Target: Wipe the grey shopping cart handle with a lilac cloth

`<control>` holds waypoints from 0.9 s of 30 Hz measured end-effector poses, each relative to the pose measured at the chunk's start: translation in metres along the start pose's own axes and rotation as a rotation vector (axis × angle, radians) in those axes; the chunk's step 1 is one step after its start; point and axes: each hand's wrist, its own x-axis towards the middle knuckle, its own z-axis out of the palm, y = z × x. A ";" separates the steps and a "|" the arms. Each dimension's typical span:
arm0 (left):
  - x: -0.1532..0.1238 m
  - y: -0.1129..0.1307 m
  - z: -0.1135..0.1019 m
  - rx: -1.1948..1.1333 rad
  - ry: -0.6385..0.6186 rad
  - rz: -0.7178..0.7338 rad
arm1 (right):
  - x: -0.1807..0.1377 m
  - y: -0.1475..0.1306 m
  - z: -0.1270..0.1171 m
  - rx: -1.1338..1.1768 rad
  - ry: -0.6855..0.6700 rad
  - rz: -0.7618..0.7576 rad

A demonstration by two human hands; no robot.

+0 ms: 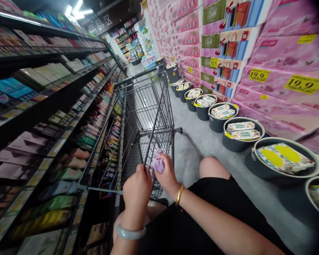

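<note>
A metal shopping cart stands tilted in view in front of my knees, its wire basket showing no goods inside. My left hand, with a pale bangle at the wrist, is closed around the cart's rim bar. Close beside it, my right hand, wearing a gold bangle, is bunched around a light purple cloth. The cloth presses against the same bar. Parts of the cloth are hidden by the fingers.
Shelves of boxed and bagged goods run along the left. On the right, a row of dark buckets holding packs of baby wipes lines the floor. Behind them rise stacked pink packs with yellow price tags. The grey aisle floor lies between.
</note>
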 end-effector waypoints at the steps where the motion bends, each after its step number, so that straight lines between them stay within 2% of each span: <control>1: 0.000 -0.002 0.000 -0.010 -0.019 0.005 | 0.003 -0.011 0.000 0.020 -0.035 -0.071; 3: -0.001 -0.006 0.000 -0.024 -0.048 0.015 | 0.008 -0.022 0.000 0.028 -0.111 -0.202; 5: -0.003 -0.009 0.000 -0.028 -0.047 0.015 | 0.004 -0.010 -0.001 -0.010 -0.176 -0.215; 7: -0.004 -0.011 0.002 -0.027 -0.030 0.012 | -0.006 0.014 -0.003 -0.068 -0.199 -0.089; 8: -0.004 -0.012 0.003 -0.028 -0.023 0.012 | -0.011 0.024 -0.002 -0.091 -0.167 -0.020; 10: -0.005 -0.013 0.004 -0.033 -0.016 0.014 | -0.015 0.029 0.000 -0.095 -0.113 0.027; 13: -0.007 -0.017 0.005 -0.039 -0.025 0.017 | -0.003 0.000 0.004 -0.041 -0.061 -0.098; 15: -0.008 -0.021 0.006 -0.043 -0.038 0.022 | 0.008 -0.020 0.005 -0.020 -0.089 -0.197; 17: -0.009 -0.026 0.007 -0.050 -0.045 0.027 | 0.011 -0.018 0.005 -0.029 -0.141 -0.246; 19: -0.009 -0.032 0.009 -0.063 -0.046 0.030 | 0.004 0.005 0.004 -0.066 -0.174 -0.193; 21: -0.010 -0.038 0.011 -0.082 -0.053 0.028 | -0.007 0.031 0.003 -0.115 -0.151 -0.037; 23: -0.011 -0.044 0.011 -0.105 -0.068 0.028 | -0.011 0.040 0.003 -0.130 -0.106 0.051; 25: -0.012 -0.049 0.010 -0.120 -0.107 0.025 | -0.005 0.028 0.004 -0.094 -0.101 0.013; 27: -0.012 -0.051 0.006 -0.118 -0.154 -0.003 | 0.007 0.007 0.007 -0.039 -0.144 -0.104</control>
